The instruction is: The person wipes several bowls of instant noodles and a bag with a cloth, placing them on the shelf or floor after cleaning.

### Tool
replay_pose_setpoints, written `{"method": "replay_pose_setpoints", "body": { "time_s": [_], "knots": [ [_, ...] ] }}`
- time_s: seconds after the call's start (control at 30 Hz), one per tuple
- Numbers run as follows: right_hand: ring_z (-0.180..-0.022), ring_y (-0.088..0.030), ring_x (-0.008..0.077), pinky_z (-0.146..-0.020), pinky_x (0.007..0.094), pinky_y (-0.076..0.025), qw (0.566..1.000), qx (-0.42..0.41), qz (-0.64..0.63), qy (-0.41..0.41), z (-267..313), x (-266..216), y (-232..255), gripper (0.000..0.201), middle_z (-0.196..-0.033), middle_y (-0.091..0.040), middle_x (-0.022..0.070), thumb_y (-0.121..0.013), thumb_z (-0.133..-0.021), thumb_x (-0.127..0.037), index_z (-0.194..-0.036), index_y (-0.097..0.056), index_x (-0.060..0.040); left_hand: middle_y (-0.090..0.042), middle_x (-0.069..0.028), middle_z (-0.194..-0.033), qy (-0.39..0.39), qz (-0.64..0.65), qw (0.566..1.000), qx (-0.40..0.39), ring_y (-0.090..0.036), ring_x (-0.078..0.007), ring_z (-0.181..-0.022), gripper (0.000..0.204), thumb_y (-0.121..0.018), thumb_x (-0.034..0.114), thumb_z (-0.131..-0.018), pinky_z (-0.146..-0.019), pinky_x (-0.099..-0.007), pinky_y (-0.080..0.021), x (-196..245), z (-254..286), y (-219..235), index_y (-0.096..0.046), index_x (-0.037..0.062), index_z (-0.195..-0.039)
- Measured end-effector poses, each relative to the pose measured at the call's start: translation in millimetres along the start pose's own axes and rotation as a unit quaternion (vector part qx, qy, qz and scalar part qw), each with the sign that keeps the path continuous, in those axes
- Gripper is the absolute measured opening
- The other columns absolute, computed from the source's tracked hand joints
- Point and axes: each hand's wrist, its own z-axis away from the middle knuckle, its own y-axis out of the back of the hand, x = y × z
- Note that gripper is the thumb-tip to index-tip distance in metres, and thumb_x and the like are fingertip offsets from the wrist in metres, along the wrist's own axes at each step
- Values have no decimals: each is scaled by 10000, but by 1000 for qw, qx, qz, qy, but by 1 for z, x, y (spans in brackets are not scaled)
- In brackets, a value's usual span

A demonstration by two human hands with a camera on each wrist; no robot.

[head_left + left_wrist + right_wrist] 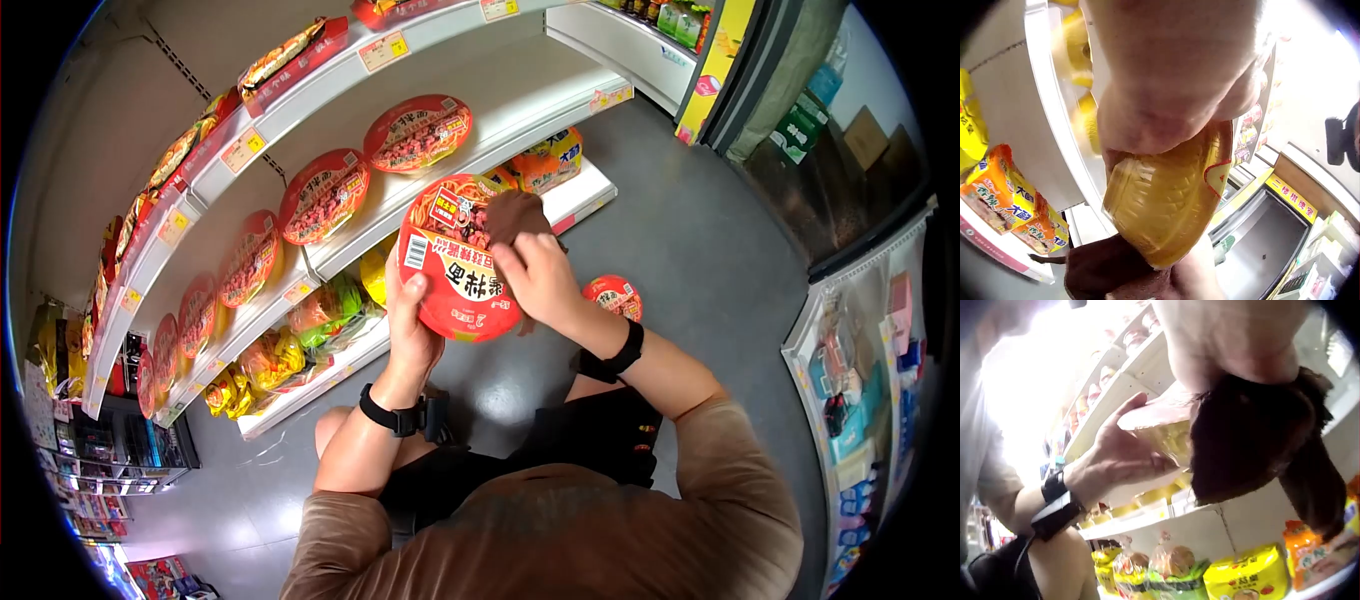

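The left hand (412, 330) grips a large red-lidded noodle bowl (455, 295), its thumb at the rim of the lid and its fingers around the yellowish side. The bowl is held up in front of the person, just off the front edge of the middle shelf (530, 85), with the printed lid turned towards the head camera.

The right hand (545, 275) holds a dark brown cloth (515, 218) against the lid, its thumb over the printed face and the cloth bunched under the hand; how its other fingers lie cannot be told fully. Part of the cloth hangs down below this hand in the right wrist view.

On the middle shelf a row of similar bowls (325, 196) stands with lids facing outwards, curving from near the held bowl towards the shelf's far left end. The lower shelf (375, 345) carries yellow and green bagged goods (325, 310), and orange noodle packs (550, 160) towards its right end. Another red-lidded bowl (612, 296) is low down, near the right forearm. Black bands (390, 412) circle both wrists.
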Motion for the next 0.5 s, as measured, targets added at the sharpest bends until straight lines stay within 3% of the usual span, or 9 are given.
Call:
{"method": "replay_pose_setpoints", "body": {
  "time_s": [0.03,0.13,0.2,0.27,0.3,0.4,0.5],
  "knots": [
    [-766,-541,383,-693,479,-445,996,43,-66,-44,-3,-3,-5,312,-768,-571,179,-617,-963,-271,-799,-559,-12,-533,-139,-1362,-5,10,1000,20,-538,-255,-1244,718,-610,406,-901,-1072,-404,-429,-2,1,-2,-357,31,-1459],
    [-738,-550,379,-683,473,-444,999,21,29,-7,7,-24,-8,288,-771,-579,166,-597,-969,-277,-782,-565,-60,-576,-166,-1329,7,31,996,77,-570,-265,-1215,623,-531,424,-952,-1061,-403,-442,-14,4,8,-417,19,-1411],
    [-744,-562,344,-703,448,-447,991,-100,-2,92,25,-44,-7,269,-780,-586,145,-605,-957,-263,-779,-581,-63,-583,-180,-1321,-22,-3,990,137,-578,-268,-1202,607,-507,443,-967,-1059,-406,-442,-19,1,4,-442,9,-1386],
    [-770,-561,352,-713,467,-438,971,-108,-111,181,32,-57,-14,246,-785,-590,139,-616,-944,-227,-779,-578,-50,-581,-170,-1337,57,54,991,104,-565,-280,-1220,628,-462,497,-990,-1085,-413,-411,-23,3,15,-477,-3,-1370],
    [-764,-565,354,-724,460,-438,974,-87,-115,176,29,-59,-20,274,-782,-599,140,-625,-940,-256,-762,-601,-50,-578,-166,-1347,78,74,990,94,-557,-285,-1232,642,-444,516,-1000,-1099,-415,-396,-24,3,15,-487,-8,-1369],
    [-766,-563,358,-726,454,-437,971,-154,-74,166,8,-50,-8,326,-768,-592,146,-632,-940,-288,-723,-603,-48,-553,-171,-1387,37,48,996,65,-530,-291,-1279,658,-411,520,-1016,-1127,-418,-368,-25,0,13,-464,-9,-1404],
    [-760,-578,349,-732,444,-447,983,-126,-33,126,17,-52,-16,328,-756,-608,142,-633,-938,-317,-732,-632,-62,-536,-173,-1412,14,15,998,54,-514,-291,-1303,655,-379,516,-1032,-1136,-420,-359,-27,-2,14,-454,-9,-1416]
  ]
}}
